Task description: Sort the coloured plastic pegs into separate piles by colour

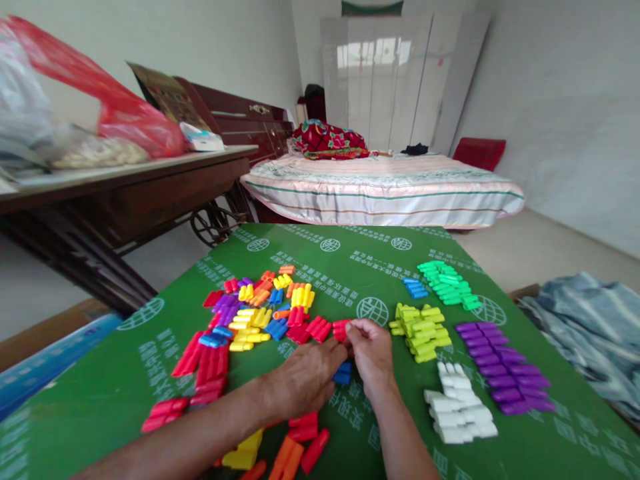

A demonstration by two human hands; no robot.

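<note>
My right hand [373, 353] pinches a small cluster of red plastic tubes [341, 329] near the middle of the green board. My left hand [309, 375] reaches in from the left with its fingers bent, their tips meeting my right fingertips; what lies under them is hidden. Just below the fingers, blue tubes [343, 373] lie partly covered. Another red group [319, 328] rests to the left of the pinched one. Farther left is a mixed spread of yellow tubes [249, 320], purple tubes [226, 308] and red tubes [213, 363]. Orange tubes [287, 459] lie near the front edge.
Sorted on the right are green tubes [449, 283], lime tubes [421, 330], white tubes [460, 407] and purple rows [504, 367]. The green board [370, 253] carries printed white globes. Beyond stand a bed [385, 187], a side table [200, 163] and crumpled denim [585, 333].
</note>
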